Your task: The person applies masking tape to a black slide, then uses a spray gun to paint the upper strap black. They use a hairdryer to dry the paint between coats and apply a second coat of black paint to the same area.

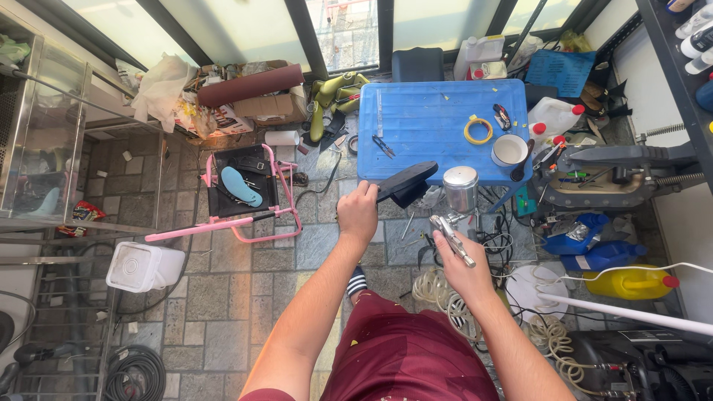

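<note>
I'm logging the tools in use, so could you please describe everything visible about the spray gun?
The spray gun looks like bare, shiny metal, with a round lidded cup standing upright on top and a slim trigger lever along its body. The right hand holds it by the handle, over the stone floor, just in front of the blue table.

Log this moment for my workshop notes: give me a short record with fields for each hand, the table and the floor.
left hand: left hand grips a black shoe sole, held out level
right hand: right hand holds a metal spray gun with a silver cup
table: blue table bearing a yellow tape roll and a white mug
floor: stone tiles, pink stool, white bucket, yellow jug
</note>
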